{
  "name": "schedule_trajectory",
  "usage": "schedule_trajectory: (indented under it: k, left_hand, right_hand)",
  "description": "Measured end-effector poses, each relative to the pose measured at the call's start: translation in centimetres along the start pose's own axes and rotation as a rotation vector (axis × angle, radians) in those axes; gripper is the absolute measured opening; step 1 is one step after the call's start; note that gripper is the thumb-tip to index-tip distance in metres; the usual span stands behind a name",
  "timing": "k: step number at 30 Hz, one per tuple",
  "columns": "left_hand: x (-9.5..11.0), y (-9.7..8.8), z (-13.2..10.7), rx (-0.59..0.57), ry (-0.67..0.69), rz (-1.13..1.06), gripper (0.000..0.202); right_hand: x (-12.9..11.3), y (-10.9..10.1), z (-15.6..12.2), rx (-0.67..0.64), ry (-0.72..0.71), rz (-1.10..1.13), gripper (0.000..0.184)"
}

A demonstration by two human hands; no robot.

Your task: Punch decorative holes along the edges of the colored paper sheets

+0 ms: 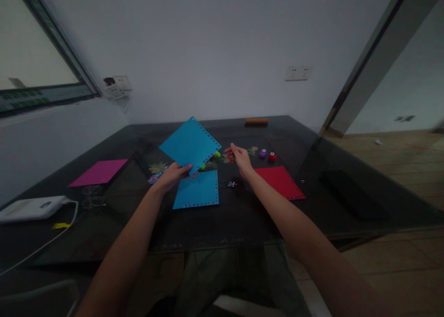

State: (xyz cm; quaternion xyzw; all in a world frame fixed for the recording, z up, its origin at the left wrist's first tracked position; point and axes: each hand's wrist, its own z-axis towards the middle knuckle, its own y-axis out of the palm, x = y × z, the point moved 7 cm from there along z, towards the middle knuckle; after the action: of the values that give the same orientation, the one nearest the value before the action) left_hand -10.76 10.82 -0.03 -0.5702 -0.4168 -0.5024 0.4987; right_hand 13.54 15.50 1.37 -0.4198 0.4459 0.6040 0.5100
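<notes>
My left hand (175,173) grips a blue square sheet (190,143) by its lower corner, thumb on the near face. The sheet is raised and turned like a diamond, with a row of holes along its right-hand edges. Just right of it, my right hand (239,157) is held up with fingers curled and pressed together; whatever they may hold is too small to make out. Below the raised sheet, a second blue sheet (197,192) with edge holes lies on the table. Small coloured pieces (232,184) lie beside it, and more pieces (156,177) sit by my left hand.
A red sheet (279,183) with edge holes lies under my right forearm. Purple (262,153) and red (272,157) balls stand behind it. A magenta sheet (99,172), a white power strip (33,208), a black flat object (350,194) and a brown roll (256,121) are around the dark table.
</notes>
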Motion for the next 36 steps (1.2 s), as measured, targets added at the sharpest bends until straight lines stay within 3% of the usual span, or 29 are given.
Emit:
schedule_trajectory:
  k: [4,7,16,24,36]
  left_hand:
    - [0.0,-1.4,0.3,0.163,0.017,-0.159,0.035]
    - [0.1,-2.0,0.3,0.227,0.025,-0.156,0.038]
    - [0.9,-2.1,-0.4,0.316,0.029,-0.189,0.035]
    - [0.8,-1.8,-0.4,0.314,0.021,-0.212,0.03]
    - [0.9,-1.9,-0.4,0.353,0.027,-0.168,0.026]
  right_hand:
    - [0.2,0.5,-0.3,-0.031,0.018,-0.058,0.053]
    - [0.4,1.1,-0.3,-0.083,0.001,-0.08,0.051]
    - [1.9,3.4,-0.4,-0.204,-0.036,-0.22,0.04]
    - [2.8,6.0,0.5,-0.208,-0.121,-0.68,0.015]
    - [3.4,10.5,0.3,-0.28,-0.08,-1.16,0.035]
